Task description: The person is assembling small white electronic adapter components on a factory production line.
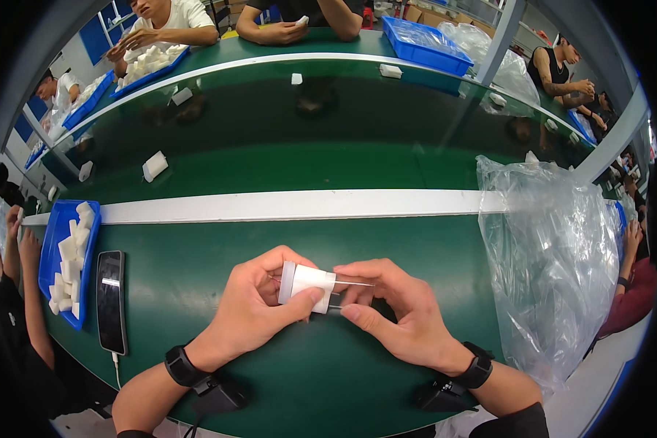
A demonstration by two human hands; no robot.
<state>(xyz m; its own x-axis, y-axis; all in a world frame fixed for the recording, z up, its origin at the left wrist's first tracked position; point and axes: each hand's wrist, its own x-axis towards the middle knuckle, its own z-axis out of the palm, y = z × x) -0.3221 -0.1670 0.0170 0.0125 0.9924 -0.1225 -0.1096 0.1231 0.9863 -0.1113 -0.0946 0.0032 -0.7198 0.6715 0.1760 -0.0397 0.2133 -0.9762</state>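
Note:
Over the near green worktop, my left hand (259, 296) grips a small white plastic housing (310, 281) with a grey end cap. The cap faces left, and thin metal prongs stick out to the right. My left thumb lies across the front of the housing. On its right side, the curled fingers and thumb of my right hand (390, 310) close around the prong end, the thumb at the lower prong. The right fingertips are partly hidden behind it. Both wrists wear black straps with small black devices.
At left stand a blue tray (88, 266) of white housings and a phone (112, 303) on a cable. A clear plastic bag (547, 270) hangs at right. Past the white rail (292, 206), a dark green belt (270, 146) carries scattered white pieces. Several people work around.

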